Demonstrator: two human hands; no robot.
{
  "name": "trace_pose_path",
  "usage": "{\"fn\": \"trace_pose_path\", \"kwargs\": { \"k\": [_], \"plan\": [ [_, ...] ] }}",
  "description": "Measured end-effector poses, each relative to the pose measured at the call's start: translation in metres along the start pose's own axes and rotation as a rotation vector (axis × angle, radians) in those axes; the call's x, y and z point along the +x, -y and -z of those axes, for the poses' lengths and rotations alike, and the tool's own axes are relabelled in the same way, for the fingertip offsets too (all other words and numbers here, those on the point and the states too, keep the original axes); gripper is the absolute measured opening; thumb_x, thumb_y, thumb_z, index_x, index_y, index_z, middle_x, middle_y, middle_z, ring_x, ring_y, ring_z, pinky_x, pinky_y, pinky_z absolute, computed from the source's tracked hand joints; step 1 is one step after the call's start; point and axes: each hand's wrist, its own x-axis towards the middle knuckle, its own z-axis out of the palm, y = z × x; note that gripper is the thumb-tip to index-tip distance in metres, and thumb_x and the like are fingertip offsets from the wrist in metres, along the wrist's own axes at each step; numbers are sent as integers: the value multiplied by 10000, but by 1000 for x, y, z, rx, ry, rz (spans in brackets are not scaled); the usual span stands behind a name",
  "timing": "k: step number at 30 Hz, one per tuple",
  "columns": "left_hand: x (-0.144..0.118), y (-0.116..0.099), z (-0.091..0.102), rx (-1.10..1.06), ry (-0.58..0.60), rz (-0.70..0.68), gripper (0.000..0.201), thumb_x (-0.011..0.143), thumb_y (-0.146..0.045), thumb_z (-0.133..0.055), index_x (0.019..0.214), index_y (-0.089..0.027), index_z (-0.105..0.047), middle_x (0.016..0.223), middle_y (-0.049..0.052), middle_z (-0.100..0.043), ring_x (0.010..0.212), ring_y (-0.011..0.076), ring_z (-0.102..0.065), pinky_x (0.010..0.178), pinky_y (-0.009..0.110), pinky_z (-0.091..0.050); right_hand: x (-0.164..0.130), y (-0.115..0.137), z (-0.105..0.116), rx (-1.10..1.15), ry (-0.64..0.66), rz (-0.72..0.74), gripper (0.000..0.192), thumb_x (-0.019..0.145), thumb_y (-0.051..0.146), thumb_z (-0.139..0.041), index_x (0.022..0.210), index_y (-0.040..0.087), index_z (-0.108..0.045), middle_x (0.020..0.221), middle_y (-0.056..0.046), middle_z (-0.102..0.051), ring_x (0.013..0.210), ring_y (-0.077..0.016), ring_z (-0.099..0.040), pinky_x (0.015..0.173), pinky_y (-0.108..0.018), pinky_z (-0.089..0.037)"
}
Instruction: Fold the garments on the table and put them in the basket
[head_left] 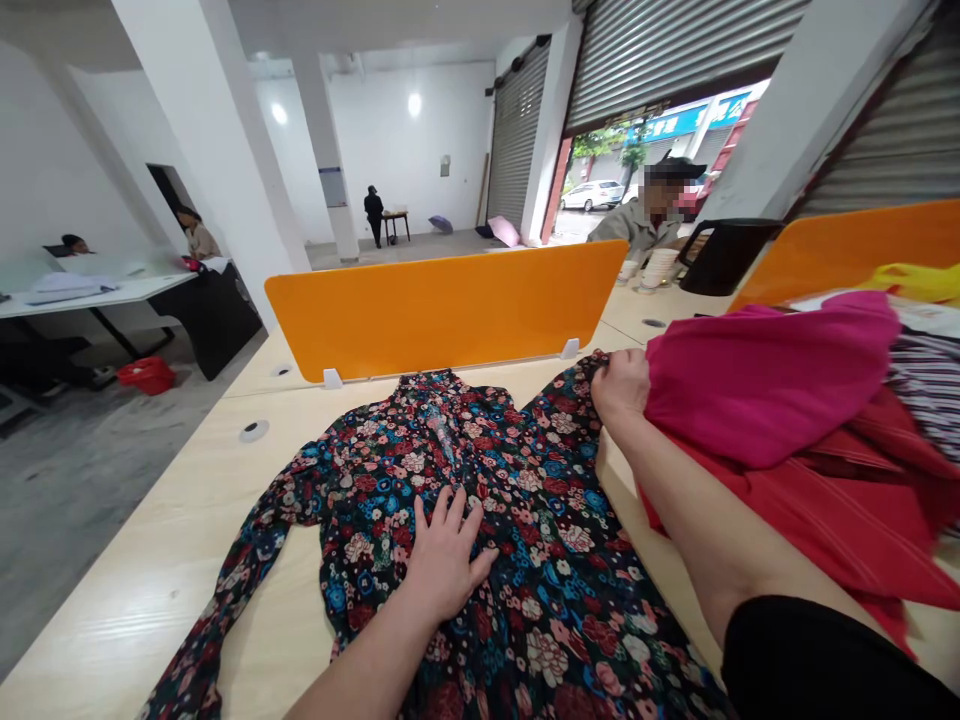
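A dark blouse with a floral print [540, 500] lies spread on the light wooden table [127, 600], its collar toward the orange divider. One sleeve stretches down to the left. My left hand [448, 553] rests flat on the middle of the blouse, fingers spread. At the far right, my right hand [622, 384] has its fingers closed on the other sleeve, which is bent up near the divider. The fingertips there are partly hidden by the hand itself.
An orange divider [450, 310] stands across the table. To the right lie a pink garment [772, 380], a red garment [840, 510] and a striped cloth [930, 390]. Behind them are a black jug [724, 258] and stacked paper cups [660, 268]. A person [645, 220] sits beyond.
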Motion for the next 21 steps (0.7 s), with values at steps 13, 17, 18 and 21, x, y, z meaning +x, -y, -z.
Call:
{"fn": "trace_pose_path", "kwargs": {
  "k": [13, 17, 18, 21],
  "plan": [
    [-1, 0, -3, 8, -4, -10, 583, 915, -586, -305, 1399, -275, -402, 1511, 94, -325, 1407, 321, -220, 1085, 690, -125, 34, 10, 36, 331, -302, 111, 175, 691, 79, -448, 812, 187, -515, 1033, -155, -514, 1020, -295, -472, 892, -484, -416],
    [-1, 0, -4, 34, -13, -21, 576, 914, -580, -322, 1396, -275, -401, 1509, 95, -330, 1404, 322, -226, 1080, 693, -138, -13, 55, 40, 474, -234, 424, 152, 793, 118, -433, 836, 201, -553, 1063, -116, -566, 1055, -247, -523, 920, -432, -458],
    [-1, 1, -4, 42, -19, -20, 573, 913, -578, -327, 1395, -276, -401, 1507, 94, -332, 1402, 321, -231, 1081, 691, -142, -29, 69, 42, 540, -174, 597, 167, 825, 124, -422, 853, 202, -567, 1085, -114, -580, 1071, -235, -534, 932, -420, -465],
    [-1, 1, -6, 54, -27, -19, 569, 916, -577, -322, 1390, -274, -405, 1504, 95, -339, 1401, 317, -233, 1084, 685, -142, -74, 96, 49, 682, 124, 1123, 200, 877, 159, -448, 995, 214, -601, 1220, -99, -585, 1160, -213, -531, 1013, -411, -436]
  ]
}}
